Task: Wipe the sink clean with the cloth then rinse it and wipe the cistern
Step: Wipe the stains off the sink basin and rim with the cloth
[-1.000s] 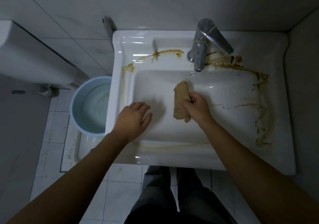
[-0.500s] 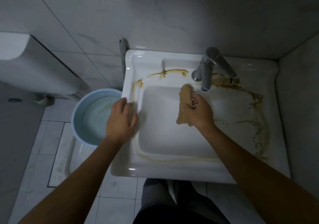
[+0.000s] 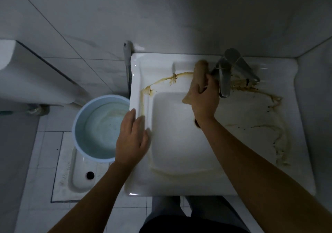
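A white rectangular sink point(image 3: 303, 162) carries brown streaks along its back, left and right rims. My right hand point(image 3: 204, 100) grips a rolled beige cloth point(image 3: 198, 73) and presses its upper end on the back rim, just left of the chrome tap point(image 3: 225, 74). My left hand point(image 3: 132, 137) lies flat, fingers apart, on the sink's left rim. The white cistern point(image 3: 25, 78) hangs on the wall at the far left.
A pale blue bucket point(image 3: 79, 125) with water stands on the floor between sink and cistern. Below it a white squat pan point(image 3: 77, 177) is set in the tiled floor. Tiled walls close in behind and to the right. My legs show under the sink's front edge.
My right hand has carried the cloth from the basin up to the back rim beside the tap. My left hand has moved from inside the basin onto the left rim.
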### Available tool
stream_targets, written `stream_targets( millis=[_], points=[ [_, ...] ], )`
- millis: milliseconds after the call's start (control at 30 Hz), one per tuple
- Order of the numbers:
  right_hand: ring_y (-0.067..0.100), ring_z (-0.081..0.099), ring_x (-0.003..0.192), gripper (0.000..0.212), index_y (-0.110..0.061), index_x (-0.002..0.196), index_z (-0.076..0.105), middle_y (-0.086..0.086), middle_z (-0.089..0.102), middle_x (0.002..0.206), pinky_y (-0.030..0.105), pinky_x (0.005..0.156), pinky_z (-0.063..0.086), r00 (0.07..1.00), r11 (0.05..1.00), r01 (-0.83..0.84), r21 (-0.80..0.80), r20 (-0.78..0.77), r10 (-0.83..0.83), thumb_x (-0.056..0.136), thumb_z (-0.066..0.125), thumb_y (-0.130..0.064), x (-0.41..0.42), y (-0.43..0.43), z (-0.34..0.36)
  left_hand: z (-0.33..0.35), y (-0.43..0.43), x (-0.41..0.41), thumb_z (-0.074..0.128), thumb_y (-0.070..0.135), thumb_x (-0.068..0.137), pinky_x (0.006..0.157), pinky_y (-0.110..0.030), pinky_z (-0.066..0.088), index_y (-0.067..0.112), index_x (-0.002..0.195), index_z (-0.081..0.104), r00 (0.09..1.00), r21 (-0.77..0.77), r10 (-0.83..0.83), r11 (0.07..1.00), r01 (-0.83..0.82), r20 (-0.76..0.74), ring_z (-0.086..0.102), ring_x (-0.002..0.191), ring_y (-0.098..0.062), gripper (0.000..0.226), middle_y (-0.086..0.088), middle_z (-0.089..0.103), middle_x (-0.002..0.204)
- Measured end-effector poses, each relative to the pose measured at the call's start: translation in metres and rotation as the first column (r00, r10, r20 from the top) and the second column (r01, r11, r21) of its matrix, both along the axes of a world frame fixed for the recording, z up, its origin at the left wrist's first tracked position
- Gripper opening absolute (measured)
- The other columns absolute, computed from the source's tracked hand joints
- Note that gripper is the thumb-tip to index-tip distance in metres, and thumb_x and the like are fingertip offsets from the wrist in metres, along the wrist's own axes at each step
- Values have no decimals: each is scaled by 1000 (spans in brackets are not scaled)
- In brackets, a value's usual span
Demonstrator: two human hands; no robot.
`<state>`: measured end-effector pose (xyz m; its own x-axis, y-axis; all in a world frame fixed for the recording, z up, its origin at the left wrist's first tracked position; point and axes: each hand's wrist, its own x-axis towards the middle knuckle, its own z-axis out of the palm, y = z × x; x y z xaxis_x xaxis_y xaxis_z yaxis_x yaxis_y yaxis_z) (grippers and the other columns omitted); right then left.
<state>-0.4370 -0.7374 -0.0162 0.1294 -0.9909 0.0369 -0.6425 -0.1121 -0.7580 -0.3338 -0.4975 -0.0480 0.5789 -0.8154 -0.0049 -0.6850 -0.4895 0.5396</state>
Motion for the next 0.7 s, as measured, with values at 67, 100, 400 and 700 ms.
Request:
stream_targets(
  millis=[67, 100, 400, 700],
  points=[
    [18, 62, 110, 45, -24, 134, 52, 3, 60, 129, 27, 87, 55, 993, 998, -60, -20, -103, 58, 91, 62, -28, 5, -10, -13, -1, -1, 1, 53, 28, 96, 117, -41, 34, 3, 137, 54, 1000, -12, 1, 1000, -1, 4, 34, 146, -34, 48, -19, 39, 155],
    [22, 59, 116, 47, -25, 136, 51, 5, 55, 135, 32, 90, 55, 980, 994, -106, 6, -168, 106, 91, 62, -29, 8, -14, -21, -2, -2, 1, 52, 28, 96, 118, -41, 33, 3, 137, 54, 1000, -22, 1, 1000, -1, 4, 34, 146, -34, 49, -20, 40, 155],
    [31, 45, 127, 60, -22, 143, 46, 7, 43, 143, 42, 91, 57, 750, 843, -537, -28, -475, 462, 87, 66, -15, 11, -14, -41, -11, -1, 3, 55, 27, 93, 120, -42, 28, 4, 139, 52, 1000, -47, 2, 999, -3, -17, 31, 148, -33, 52, -18, 38, 156],
    [40, 40, 135, 57, -23, 144, 42, 15, 34, 151, 46, 91, 53, 810, 967, -255, 21, -542, 225, 92, 63, -32, 23, -19, -40, -15, 0, 4, 55, 23, 93, 119, -42, 31, 3, 135, 56, 1000, -71, 5, 997, -3, 16, 34, 146, -34, 47, -19, 40, 155]
  ],
)
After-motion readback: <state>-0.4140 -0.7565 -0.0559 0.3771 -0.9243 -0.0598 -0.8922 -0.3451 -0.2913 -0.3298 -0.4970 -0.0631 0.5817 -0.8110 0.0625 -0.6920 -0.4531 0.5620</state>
